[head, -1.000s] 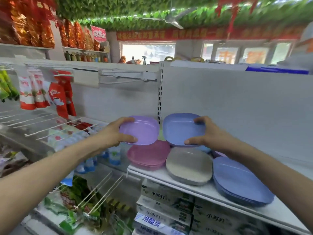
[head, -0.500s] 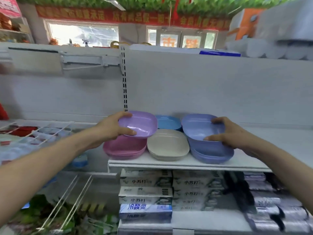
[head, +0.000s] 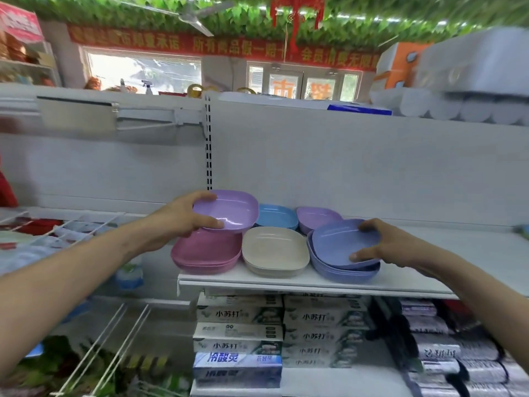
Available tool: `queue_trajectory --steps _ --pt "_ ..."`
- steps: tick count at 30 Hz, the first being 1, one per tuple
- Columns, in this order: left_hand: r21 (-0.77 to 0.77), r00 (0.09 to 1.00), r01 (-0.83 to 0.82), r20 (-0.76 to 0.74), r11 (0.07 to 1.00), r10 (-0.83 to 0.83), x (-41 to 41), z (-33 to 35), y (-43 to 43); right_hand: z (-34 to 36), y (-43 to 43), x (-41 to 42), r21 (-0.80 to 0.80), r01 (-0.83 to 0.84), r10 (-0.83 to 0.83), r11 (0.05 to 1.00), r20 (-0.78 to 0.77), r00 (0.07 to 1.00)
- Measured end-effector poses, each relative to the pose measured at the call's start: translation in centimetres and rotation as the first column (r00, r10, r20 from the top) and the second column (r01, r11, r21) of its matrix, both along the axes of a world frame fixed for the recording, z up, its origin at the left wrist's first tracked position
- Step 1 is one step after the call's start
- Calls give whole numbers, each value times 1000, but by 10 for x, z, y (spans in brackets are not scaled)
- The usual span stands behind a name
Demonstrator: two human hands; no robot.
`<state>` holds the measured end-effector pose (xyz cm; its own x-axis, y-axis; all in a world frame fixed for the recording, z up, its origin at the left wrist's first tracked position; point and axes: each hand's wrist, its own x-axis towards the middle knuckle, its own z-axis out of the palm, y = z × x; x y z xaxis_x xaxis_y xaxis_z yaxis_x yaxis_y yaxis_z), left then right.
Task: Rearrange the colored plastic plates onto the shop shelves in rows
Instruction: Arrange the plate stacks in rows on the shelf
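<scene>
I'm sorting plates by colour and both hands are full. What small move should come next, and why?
Probably the right hand should seat the periwinkle-blue plastic plate flat on the matching stack and let go: it lies tilted there already, while the left hand's lilac plastic plate hangs over the pink stack, the wrong colour.

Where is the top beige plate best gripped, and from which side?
Take the beige plate by its near rim, from the front: pink stack left, periwinkle stack right and light blue plate behind crowd its other sides. Probably pinch the upturned lip, thumb inside.
</scene>
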<state>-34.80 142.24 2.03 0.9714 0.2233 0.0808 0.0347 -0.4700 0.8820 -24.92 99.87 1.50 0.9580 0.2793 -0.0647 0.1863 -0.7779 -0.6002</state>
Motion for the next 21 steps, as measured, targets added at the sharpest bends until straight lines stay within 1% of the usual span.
queue_trajectory --steps 2,4,6,9,11,16,21 --pt "-6 1000 -4 4 1000 4 0 2 -6 -2 -1 6 -23 -29 29 999 8 1000" --pt "-7 1000 -8 9 1000 8 1 4 -11 -3 0 10 -86 -42 46 995 35 998" --pt "-5 1000 -13 16 1000 13 1 4 -15 -3 0 13 -184 -52 63 982 57 996" --pt "14 1000 -26 16 1000 26 3 3 -19 -4 0 16 -376 -59 97 925 82 992" --pt "27 999 -34 10 999 34 5 3 -21 -7 0 18 -442 -67 113 895 78 991" --pt "35 999 -35 -9 999 35 11 4 -25 -11 0 20 -512 -97 146 854 57 988" --pt "20 999 -34 31 999 34 27 7 -38 -14 -3 21 -507 -142 184 850 32 982"
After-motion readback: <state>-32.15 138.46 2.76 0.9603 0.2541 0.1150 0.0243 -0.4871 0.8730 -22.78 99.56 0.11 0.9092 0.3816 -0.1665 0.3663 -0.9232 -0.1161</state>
